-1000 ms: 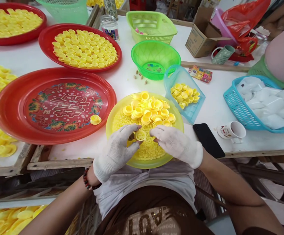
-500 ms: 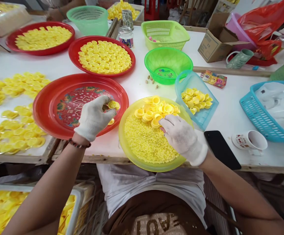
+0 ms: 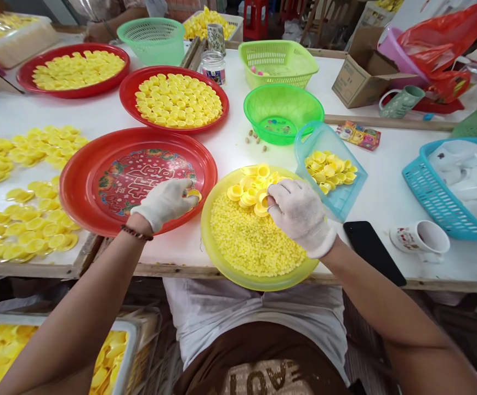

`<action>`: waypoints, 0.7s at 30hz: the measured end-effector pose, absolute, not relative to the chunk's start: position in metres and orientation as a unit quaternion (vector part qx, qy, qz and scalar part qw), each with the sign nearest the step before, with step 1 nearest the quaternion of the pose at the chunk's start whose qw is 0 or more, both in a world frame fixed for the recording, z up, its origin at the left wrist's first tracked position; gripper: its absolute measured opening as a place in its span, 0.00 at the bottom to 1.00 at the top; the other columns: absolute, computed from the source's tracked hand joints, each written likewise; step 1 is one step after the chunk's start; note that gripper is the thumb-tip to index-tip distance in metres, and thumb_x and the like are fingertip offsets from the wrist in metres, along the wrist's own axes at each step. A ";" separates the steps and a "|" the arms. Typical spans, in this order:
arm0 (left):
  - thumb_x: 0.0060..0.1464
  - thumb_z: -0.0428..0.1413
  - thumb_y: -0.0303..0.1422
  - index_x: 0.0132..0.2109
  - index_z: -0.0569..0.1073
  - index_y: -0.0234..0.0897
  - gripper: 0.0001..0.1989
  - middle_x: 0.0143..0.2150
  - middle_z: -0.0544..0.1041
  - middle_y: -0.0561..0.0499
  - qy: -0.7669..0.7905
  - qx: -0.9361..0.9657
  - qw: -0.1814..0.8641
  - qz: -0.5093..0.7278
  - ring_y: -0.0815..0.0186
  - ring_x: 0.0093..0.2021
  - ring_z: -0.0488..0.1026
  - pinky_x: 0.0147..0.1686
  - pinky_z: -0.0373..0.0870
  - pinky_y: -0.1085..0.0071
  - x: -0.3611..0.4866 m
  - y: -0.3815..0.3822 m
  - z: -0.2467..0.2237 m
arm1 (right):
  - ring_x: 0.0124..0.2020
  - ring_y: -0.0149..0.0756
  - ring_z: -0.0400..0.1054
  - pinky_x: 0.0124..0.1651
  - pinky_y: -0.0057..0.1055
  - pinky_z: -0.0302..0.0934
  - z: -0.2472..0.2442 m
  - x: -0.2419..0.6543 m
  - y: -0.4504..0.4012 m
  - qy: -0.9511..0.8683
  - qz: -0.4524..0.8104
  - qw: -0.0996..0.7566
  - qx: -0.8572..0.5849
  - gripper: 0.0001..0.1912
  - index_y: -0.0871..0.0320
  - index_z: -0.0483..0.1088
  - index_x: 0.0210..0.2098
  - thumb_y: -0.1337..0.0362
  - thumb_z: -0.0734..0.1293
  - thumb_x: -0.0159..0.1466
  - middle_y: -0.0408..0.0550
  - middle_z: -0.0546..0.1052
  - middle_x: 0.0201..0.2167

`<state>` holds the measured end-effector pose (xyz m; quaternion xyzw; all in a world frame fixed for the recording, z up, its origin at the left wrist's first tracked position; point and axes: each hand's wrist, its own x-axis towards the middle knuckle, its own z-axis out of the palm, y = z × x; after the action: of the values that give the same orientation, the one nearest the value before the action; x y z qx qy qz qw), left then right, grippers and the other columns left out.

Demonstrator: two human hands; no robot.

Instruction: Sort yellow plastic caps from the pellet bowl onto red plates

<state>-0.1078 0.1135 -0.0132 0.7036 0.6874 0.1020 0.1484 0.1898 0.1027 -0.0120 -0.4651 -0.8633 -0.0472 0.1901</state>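
My left hand, in a white knit glove, is over the right side of a large red tray with a printed pattern. Its thumb and fingers close around a small yellow cup, partly hidden by them. Also gloved, my right hand is at the right side of a yellow bowl. Its fingertips pinch the edge of a yellow cup there. More yellow cups lie heaped at the bowl's back, on top of many tiny yellow pellets.
Red trays of yellow cups stand behind. Flat yellow pieces lie at left. A blue scoop basket with cups, a black phone and a mug are at right. Green baskets stand beyond the bowl.
My left hand has come slightly down and right, its fingers closing in around the yellow cup. My right hand has shifted a little up and left at the heaped cups.
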 end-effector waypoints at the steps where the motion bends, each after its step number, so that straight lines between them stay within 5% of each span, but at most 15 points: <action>1: 0.52 0.56 0.40 0.46 0.75 0.35 0.17 0.44 0.78 0.42 0.661 0.731 0.117 0.123 0.54 0.46 0.74 0.46 0.70 0.62 -0.101 0.107 -0.010 | 0.35 0.38 0.62 0.38 0.35 0.51 -0.009 0.189 0.100 -0.859 -0.009 0.204 -0.469 0.09 0.60 0.72 0.34 0.65 0.62 0.68 0.51 0.75 0.33; 5: 0.57 0.58 0.41 0.61 0.67 0.34 0.28 0.60 0.72 0.39 0.461 0.858 0.092 0.208 0.53 0.58 0.71 0.58 0.69 0.58 -0.054 0.072 -0.007 | 0.29 0.31 0.60 0.35 0.32 0.50 0.001 0.187 0.088 -0.851 0.146 0.199 -0.464 0.10 0.59 0.70 0.27 0.66 0.63 0.66 0.44 0.72 0.26; 9: 0.61 0.56 0.33 0.55 0.71 0.35 0.16 0.50 0.78 0.43 0.426 0.864 0.088 0.252 0.59 0.51 0.76 0.53 0.74 0.62 -0.021 0.047 -0.021 | 0.29 0.29 0.63 0.36 0.30 0.53 0.003 0.197 0.078 -0.864 0.213 0.143 -0.432 0.12 0.59 0.69 0.31 0.64 0.60 0.70 0.43 0.73 0.27; 13: 0.58 0.56 0.31 0.52 0.74 0.34 0.15 0.51 0.78 0.43 0.489 0.827 0.113 0.252 0.58 0.50 0.76 0.52 0.75 0.62 -0.021 0.044 -0.031 | 0.39 0.40 0.70 0.39 0.34 0.61 0.002 0.206 0.064 -0.885 0.174 -0.040 -0.429 0.12 0.61 0.71 0.44 0.58 0.65 0.68 0.53 0.75 0.41; 16: 0.55 0.53 0.27 0.52 0.74 0.34 0.17 0.47 0.79 0.45 0.526 0.790 0.173 0.263 0.61 0.46 0.77 0.50 0.75 0.63 -0.022 0.044 -0.029 | 0.38 0.47 0.73 0.34 0.37 0.63 -0.001 0.196 0.053 -0.892 0.128 -0.146 -0.408 0.16 0.60 0.69 0.50 0.63 0.67 0.64 0.59 0.73 0.47; 21: 0.57 0.56 0.34 0.51 0.73 0.36 0.15 0.44 0.78 0.48 0.542 0.677 0.391 0.308 0.65 0.40 0.76 0.41 0.76 0.70 -0.013 0.044 -0.026 | 0.38 0.46 0.73 0.35 0.36 0.63 -0.017 0.181 0.062 -0.905 0.183 -0.128 -0.362 0.16 0.62 0.70 0.50 0.69 0.62 0.63 0.59 0.75 0.44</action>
<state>-0.0132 0.0444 -0.0262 0.6771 0.5421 0.3078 0.3912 0.1810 0.0619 -0.0171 -0.3624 -0.9049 0.1831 -0.1278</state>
